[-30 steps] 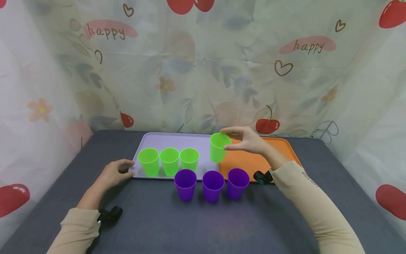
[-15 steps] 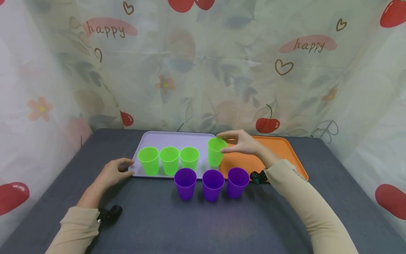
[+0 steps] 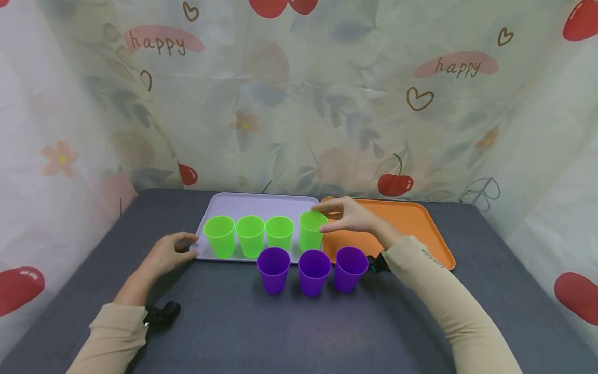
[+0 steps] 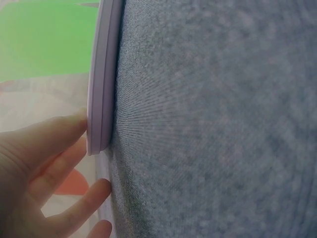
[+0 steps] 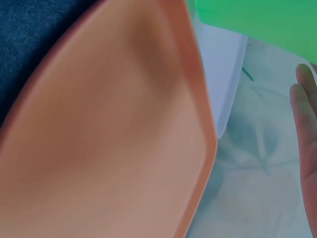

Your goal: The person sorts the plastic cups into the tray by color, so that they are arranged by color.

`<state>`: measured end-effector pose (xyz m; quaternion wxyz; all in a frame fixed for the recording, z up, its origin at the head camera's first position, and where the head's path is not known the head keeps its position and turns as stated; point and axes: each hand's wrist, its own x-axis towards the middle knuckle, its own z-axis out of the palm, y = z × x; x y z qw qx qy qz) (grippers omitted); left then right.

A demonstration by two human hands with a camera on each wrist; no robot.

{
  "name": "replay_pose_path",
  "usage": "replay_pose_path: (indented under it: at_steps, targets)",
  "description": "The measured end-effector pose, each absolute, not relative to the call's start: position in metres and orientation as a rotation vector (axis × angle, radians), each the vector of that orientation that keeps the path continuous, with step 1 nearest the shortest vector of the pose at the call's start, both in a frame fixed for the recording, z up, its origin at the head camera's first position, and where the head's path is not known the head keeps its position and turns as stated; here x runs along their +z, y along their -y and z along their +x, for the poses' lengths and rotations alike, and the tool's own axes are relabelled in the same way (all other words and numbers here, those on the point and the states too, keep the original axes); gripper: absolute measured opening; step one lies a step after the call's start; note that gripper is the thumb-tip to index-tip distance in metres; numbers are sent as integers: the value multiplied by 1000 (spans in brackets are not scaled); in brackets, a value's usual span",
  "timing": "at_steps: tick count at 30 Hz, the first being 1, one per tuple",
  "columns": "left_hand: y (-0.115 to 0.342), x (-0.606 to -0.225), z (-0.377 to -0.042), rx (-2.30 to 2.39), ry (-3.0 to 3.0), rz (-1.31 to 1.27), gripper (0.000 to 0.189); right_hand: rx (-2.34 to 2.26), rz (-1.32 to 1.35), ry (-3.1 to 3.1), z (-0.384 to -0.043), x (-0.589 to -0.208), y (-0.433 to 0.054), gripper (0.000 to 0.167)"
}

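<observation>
In the head view my right hand (image 3: 350, 215) pinches a green cup (image 3: 310, 236) near its rim, thumb on the near side and fingers on the far side. That cup is upright, low over the right end of the lilac tray (image 3: 261, 202). Three more green cups, a left one (image 3: 219, 236), a middle one (image 3: 250, 236) and a right one (image 3: 279, 234), stand in a row on the tray. My left hand (image 3: 163, 254) is at the tray's left edge, fingers spread. In the left wrist view its thumb touches the tray rim (image 4: 101, 84).
An orange tray (image 3: 397, 218) lies against the lilac one on its right. Three purple cups, a left one (image 3: 273, 270), a middle one (image 3: 314, 272) and a right one (image 3: 350, 269), stand before the trays on the dark tabletop (image 3: 289, 332). A printed curtain (image 3: 299, 104) hangs behind.
My right hand has lowered the green cup and brought it a little left, towards the row on the lilac tray. The left hand has stayed at the tray's edge.
</observation>
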<state>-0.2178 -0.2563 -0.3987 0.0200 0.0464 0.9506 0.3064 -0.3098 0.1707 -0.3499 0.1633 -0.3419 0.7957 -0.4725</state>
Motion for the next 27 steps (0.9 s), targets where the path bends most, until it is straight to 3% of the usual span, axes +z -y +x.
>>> replay_pose_path:
  at_steps: [27]
  targets:
    - [256,-396,-216,966,-2942,164,41,-1235,-1053,-2240,-308,-355,-164,57]
